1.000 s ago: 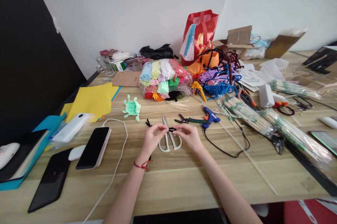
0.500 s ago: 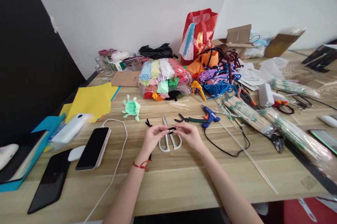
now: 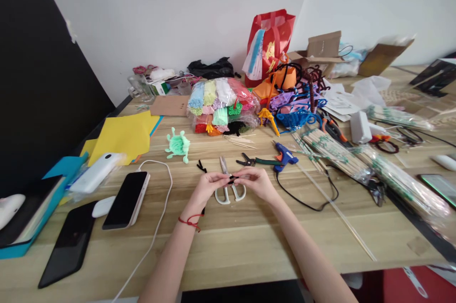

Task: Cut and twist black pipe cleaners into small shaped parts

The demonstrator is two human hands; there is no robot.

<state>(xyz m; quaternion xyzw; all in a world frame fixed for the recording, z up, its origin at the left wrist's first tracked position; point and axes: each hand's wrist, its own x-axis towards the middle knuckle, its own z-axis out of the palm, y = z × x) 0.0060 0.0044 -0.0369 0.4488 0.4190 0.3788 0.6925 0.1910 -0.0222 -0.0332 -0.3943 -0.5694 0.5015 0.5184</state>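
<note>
Between my fingertips, over the table's middle, is a short black pipe cleaner (image 3: 232, 180). My left hand (image 3: 207, 189) pinches one end, and my right hand (image 3: 259, 183) pinches the other; the fingers hide much of it. Under it lie white-handled scissors (image 3: 224, 194), blades pointing away from me. Another black pipe cleaner (image 3: 201, 166) rests on the table just beyond my left hand, partly hidden by it. To the left sits a mint-green pipe-cleaner figure (image 3: 178, 145) with several curled limbs.
Pliers with green handles (image 3: 265, 162) and a blue glue gun (image 3: 286, 156) lie beyond my right hand. Bagged pipe cleaners (image 3: 221, 103) are at the back. Wooden sticks (image 3: 331, 153) lie right. A power bank (image 3: 126, 201) and white cable (image 3: 167, 208) are left.
The black pipe cleaner was a small raised loop between my fingers; now it sits lower and flatter. My fingertips have come slightly closer together.
</note>
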